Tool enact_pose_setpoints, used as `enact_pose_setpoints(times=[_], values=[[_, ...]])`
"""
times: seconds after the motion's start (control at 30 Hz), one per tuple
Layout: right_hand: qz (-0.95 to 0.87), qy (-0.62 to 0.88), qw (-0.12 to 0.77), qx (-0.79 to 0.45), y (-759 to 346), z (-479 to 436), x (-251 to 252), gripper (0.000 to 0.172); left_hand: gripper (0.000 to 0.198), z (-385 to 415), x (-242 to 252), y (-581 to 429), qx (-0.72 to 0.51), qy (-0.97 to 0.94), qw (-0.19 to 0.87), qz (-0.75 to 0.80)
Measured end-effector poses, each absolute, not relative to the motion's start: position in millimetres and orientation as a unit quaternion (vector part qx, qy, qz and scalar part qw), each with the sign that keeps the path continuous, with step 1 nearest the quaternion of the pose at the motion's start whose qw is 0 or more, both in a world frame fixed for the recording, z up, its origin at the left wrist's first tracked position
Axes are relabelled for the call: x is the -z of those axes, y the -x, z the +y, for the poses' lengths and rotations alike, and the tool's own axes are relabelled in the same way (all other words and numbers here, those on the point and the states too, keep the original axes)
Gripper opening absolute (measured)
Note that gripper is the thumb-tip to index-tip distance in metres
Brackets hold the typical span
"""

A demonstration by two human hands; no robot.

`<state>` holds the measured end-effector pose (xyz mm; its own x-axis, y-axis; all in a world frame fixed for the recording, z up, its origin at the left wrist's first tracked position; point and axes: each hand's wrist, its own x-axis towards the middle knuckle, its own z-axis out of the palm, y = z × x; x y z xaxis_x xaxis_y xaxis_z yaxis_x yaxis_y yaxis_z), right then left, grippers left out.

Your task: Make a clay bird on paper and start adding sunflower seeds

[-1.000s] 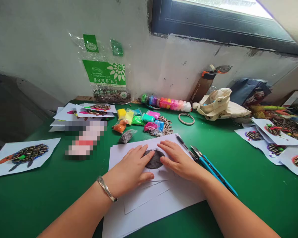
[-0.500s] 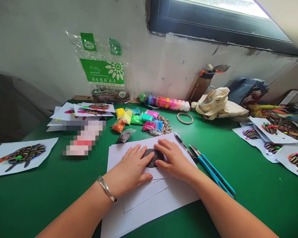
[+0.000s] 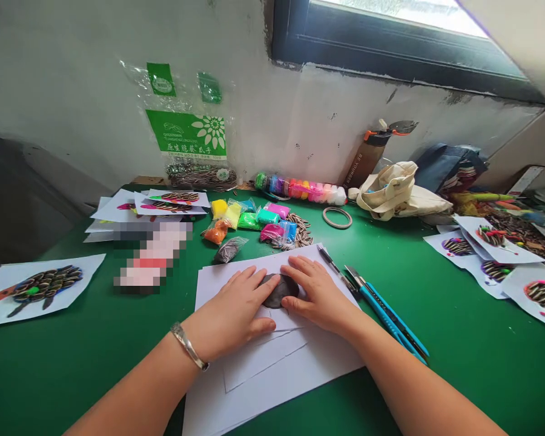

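A flattened black disc of what looks like modelling clay [image 3: 279, 292] lies on white paper [image 3: 258, 402] in front of me. My left hand [image 3: 241, 303] rests flat with fingers spread, its fingertips on the disc's left side. From the right, my right hand [image 3: 315, 289] lies open too, its fingers touching the disc's right edge. Pencil lines show on the sheet below the disc. Beyond the paper's top edge is a small bag of dark grey clay [image 3: 230, 249]. A black pen [image 3: 336, 267] lies beside my right hand.
Blue utility knives [image 3: 393, 321] lie right of the paper. Farther back are bagged coloured clay [image 3: 249, 220], sunflower seeds [image 3: 301, 229], a tape roll [image 3: 336, 218] and a bag of seeds [image 3: 200, 175]. Seed-covered pictures [image 3: 45, 287] lie left, others [image 3: 497, 270] right.
My left hand has shifted slightly left, showing a little more of the black disc. My right hand stays almost in place, and the disc remains on the paper.
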<state>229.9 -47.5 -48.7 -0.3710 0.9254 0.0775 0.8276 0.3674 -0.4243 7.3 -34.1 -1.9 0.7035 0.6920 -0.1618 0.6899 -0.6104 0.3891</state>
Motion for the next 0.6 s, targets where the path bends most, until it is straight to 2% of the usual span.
enact_pose_setpoints(times=[0.13,0.23,0.33,0.47,0.6], values=[[-0.797,0.546,0.186,-0.18,-233,-48,46,0.053,0.055,-26,-3,7,-0.026,-0.893,0.211,0.396],[-0.808,0.528,0.219,-0.143,-231,-50,42,0.055,0.044,-20,-5,17,-0.027,-0.887,0.2,0.415],[-0.86,0.473,0.163,-0.101,-221,-56,38,0.058,0.033,-18,-9,21,0.004,-0.883,0.212,0.419],[-0.897,0.422,0.066,-0.113,-207,-64,36,0.065,0.021,-19,-10,20,0.021,-0.878,0.218,0.426],[-0.896,0.425,0.056,-0.117,-203,-67,36,0.07,0.021,-21,-9,21,0.019,-0.875,0.224,0.428]])
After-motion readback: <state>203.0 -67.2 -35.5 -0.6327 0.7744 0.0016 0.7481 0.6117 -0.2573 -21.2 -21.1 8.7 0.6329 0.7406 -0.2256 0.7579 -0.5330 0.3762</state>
